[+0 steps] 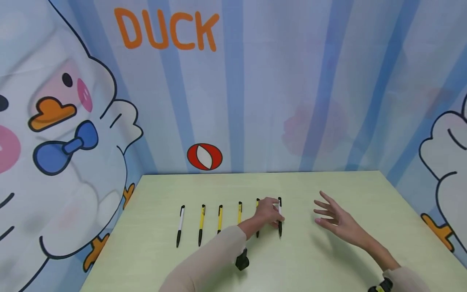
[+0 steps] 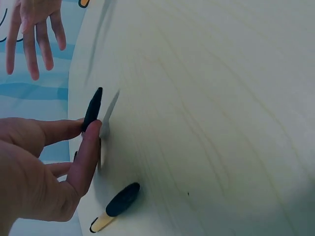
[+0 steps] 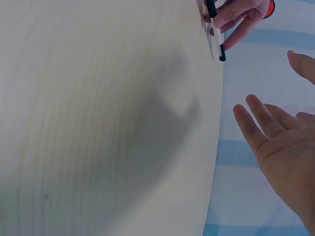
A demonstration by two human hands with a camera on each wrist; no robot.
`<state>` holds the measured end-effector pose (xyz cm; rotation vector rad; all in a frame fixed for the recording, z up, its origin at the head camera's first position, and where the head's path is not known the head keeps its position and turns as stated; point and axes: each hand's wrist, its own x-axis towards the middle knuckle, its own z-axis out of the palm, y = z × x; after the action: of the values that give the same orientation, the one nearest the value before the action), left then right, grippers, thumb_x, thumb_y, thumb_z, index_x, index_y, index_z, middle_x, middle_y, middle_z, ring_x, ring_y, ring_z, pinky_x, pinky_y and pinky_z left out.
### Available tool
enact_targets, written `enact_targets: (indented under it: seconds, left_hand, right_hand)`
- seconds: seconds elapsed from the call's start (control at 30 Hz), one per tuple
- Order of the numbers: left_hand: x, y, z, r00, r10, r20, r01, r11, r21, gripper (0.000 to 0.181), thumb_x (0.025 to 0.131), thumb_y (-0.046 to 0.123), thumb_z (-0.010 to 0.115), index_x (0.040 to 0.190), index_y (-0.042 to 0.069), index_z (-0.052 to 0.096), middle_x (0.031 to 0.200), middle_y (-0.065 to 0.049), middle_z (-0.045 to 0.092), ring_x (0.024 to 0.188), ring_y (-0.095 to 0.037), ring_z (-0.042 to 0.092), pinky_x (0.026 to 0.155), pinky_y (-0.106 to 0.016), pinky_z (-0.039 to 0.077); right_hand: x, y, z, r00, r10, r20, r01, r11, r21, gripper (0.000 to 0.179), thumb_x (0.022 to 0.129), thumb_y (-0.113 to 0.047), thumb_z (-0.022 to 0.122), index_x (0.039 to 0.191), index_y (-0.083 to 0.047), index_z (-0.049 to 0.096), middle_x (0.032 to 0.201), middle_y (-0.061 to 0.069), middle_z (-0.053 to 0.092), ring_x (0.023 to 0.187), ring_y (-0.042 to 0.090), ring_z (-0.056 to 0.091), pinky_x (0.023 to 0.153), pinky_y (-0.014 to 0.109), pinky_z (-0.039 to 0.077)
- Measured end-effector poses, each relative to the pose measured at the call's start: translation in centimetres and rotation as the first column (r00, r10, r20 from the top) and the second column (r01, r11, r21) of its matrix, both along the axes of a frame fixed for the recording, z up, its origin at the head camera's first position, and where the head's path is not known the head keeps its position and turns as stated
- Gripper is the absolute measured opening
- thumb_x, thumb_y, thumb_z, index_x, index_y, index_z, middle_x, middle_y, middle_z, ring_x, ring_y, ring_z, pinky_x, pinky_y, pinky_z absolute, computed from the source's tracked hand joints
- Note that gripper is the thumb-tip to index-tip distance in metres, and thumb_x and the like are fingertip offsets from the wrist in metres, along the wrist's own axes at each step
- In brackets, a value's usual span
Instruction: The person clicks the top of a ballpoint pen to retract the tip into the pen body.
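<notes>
My left hand (image 1: 268,212) pinches a white pen with black ends (image 1: 280,229) between thumb and fingers at the right end of a row. The left wrist view shows its black grip (image 2: 92,110) standing out past the fingertips, a little off the tabletop. Just left of that hand, a yellow pen (image 1: 257,234) is partly covered by it; its black grip (image 2: 123,199) shows below the hand in the left wrist view. My right hand (image 1: 341,224) hovers over the table to the right, fingers spread and holding nothing; the right wrist view shows its palm (image 3: 290,152).
Further left in the row lie a yellow pen (image 1: 239,211), another yellow pen (image 1: 220,219), a third yellow pen (image 1: 202,221) and a white pen (image 1: 180,223). The pale table (image 1: 153,194) ends at a striped curtain (image 1: 262,101) printed with ducks.
</notes>
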<state>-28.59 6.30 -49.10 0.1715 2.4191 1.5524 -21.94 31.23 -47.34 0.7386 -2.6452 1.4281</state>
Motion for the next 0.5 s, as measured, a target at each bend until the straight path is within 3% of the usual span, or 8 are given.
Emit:
enact_targets:
  seconds: [0.13,0.3,0.4,0.5]
  left_hand:
    - [-0.1,0.4,-0.5,0.999,-0.008,-0.038,0.005,0.995,-0.095,0.067,0.075,-0.007,0.085,0.137,0.0,0.062,0.091,-0.013,0.071,0.064,-0.026,0.075,0.05,-0.026,0.061]
    - [-0.1,0.7,-0.7,0.99,-0.018,-0.14,-0.02,0.964,-0.264,0.066,0.072,0.0,0.09,0.133,0.003,0.066,0.097,-0.013,0.073,0.061,-0.018,0.072,0.05,-0.022,0.057]
    - [0.1,0.5,-0.5,0.989,-0.02,-0.146,-0.019,0.966,-0.259,0.064,0.074,0.004,0.09,0.134,0.003,0.065,0.093,-0.012,0.071,0.06,-0.018,0.071,0.05,-0.022,0.057]
    - [0.4,-0.3,0.1,0.989,-0.04,-0.144,0.012,0.981,-0.194,0.06,0.081,0.007,0.085,0.137,0.001,0.062,0.09,-0.011,0.069,0.059,-0.022,0.072,0.051,-0.025,0.059]
  right_hand:
    - [0.1,-0.1,-0.5,1.0,0.001,0.011,-0.001,1.0,-0.008,0.081,0.102,-0.013,0.063,0.164,-0.003,0.012,0.153,0.034,0.042,0.121,-0.015,0.053,0.092,0.013,0.054]
    - [0.2,-0.1,-0.6,1.0,0.016,0.019,-0.016,1.0,-0.025,0.08,0.102,-0.012,0.062,0.164,-0.003,0.012,0.152,0.036,0.042,0.122,-0.013,0.054,0.091,0.015,0.055]
    - [0.2,0.1,-0.6,1.0,0.017,0.009,-0.017,1.0,-0.011,0.079,0.102,-0.012,0.062,0.163,-0.003,0.013,0.152,0.036,0.042,0.122,-0.012,0.054,0.092,0.015,0.056]
    - [0.2,0.3,-0.5,1.0,0.01,0.005,-0.01,1.0,0.006,0.078,0.102,-0.012,0.063,0.163,-0.002,0.015,0.152,0.035,0.043,0.122,-0.013,0.054,0.092,0.015,0.056]
